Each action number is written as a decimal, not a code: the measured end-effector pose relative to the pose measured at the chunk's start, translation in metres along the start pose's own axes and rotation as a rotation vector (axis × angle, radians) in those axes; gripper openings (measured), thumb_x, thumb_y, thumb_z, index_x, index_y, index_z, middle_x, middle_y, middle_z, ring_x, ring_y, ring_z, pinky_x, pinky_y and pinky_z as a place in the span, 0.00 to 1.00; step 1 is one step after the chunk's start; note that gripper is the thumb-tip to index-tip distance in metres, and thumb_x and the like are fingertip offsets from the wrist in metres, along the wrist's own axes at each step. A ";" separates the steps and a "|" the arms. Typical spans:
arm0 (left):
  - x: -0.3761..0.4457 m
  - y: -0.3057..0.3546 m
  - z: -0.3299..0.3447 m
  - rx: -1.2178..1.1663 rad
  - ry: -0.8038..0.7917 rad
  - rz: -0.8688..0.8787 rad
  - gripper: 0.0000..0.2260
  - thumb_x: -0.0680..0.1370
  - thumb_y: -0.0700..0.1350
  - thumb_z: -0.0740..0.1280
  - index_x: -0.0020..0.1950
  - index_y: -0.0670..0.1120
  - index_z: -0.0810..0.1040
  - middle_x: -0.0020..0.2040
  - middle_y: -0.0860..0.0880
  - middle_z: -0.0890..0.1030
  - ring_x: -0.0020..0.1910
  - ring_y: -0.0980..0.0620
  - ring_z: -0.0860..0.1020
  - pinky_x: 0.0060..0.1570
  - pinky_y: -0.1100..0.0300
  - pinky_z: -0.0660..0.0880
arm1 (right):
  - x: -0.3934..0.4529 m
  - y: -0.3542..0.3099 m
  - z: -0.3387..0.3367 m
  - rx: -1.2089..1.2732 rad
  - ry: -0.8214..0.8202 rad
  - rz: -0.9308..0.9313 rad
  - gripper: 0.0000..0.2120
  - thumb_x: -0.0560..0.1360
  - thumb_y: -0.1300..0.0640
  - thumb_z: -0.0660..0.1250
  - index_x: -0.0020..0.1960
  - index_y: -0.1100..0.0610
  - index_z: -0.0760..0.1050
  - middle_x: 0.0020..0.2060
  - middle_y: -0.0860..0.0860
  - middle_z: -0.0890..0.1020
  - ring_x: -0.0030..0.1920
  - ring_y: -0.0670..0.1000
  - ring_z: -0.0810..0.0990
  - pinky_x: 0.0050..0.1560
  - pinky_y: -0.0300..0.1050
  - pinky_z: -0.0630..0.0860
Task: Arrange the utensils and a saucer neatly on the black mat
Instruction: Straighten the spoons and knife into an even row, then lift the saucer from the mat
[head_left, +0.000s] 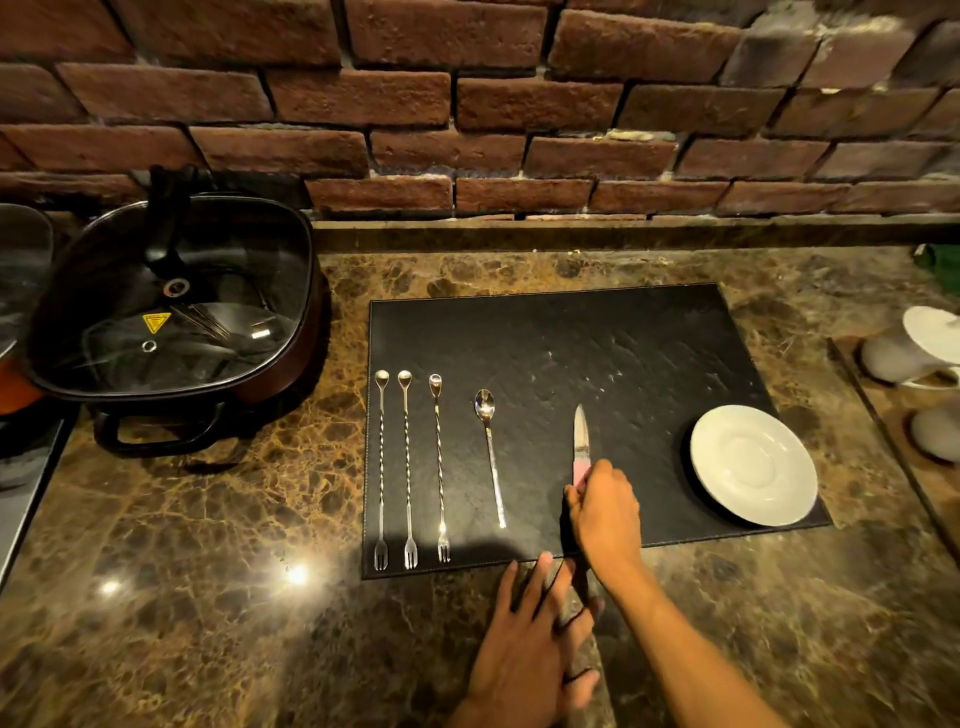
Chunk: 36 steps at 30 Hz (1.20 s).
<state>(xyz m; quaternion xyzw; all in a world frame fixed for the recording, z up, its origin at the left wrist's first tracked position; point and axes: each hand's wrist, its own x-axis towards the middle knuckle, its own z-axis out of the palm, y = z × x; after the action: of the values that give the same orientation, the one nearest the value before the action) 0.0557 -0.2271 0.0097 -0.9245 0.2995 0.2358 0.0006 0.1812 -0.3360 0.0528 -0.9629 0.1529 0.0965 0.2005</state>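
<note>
I see the right hand (605, 512) pinching the pink handle of the small steel-bladed knife (581, 435), tip toward 12 o'clock on the textured black rectangular mat (597, 332), left hand (530, 639) flat, empty; light, stiff, likely slippery, best gripped mid-handle.

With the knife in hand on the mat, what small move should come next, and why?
Probably let go of the knife: it already lies on the black mat, roughly parallel to the spoon, with the right hand gripping its pink handle.
</note>
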 end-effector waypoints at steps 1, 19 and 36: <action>0.000 0.000 0.000 0.002 0.019 0.000 0.29 0.72 0.71 0.59 0.71 0.62 0.73 0.72 0.45 0.77 0.72 0.41 0.75 0.68 0.35 0.72 | 0.001 -0.001 0.000 0.004 -0.006 -0.009 0.10 0.76 0.56 0.66 0.52 0.62 0.72 0.50 0.60 0.79 0.50 0.62 0.79 0.48 0.52 0.75; 0.004 0.013 0.009 -0.139 0.066 -0.080 0.35 0.65 0.71 0.63 0.71 0.62 0.73 0.73 0.46 0.76 0.73 0.42 0.73 0.70 0.39 0.65 | 0.019 0.017 -0.015 0.177 -0.026 -0.168 0.11 0.76 0.47 0.64 0.44 0.55 0.70 0.42 0.53 0.74 0.45 0.59 0.76 0.41 0.46 0.65; 0.196 0.122 -0.126 -1.407 0.529 -0.686 0.21 0.80 0.33 0.65 0.73 0.41 0.74 0.67 0.40 0.79 0.65 0.39 0.77 0.68 0.45 0.73 | 0.105 0.249 -0.118 0.470 -0.011 0.107 0.17 0.76 0.66 0.62 0.64 0.62 0.74 0.59 0.61 0.79 0.57 0.57 0.77 0.63 0.53 0.72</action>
<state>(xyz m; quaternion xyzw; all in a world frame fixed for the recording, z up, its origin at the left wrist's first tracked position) 0.1821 -0.4538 0.0536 -0.7739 -0.2268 0.1295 -0.5769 0.2114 -0.6295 0.0443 -0.8797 0.2209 0.0737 0.4146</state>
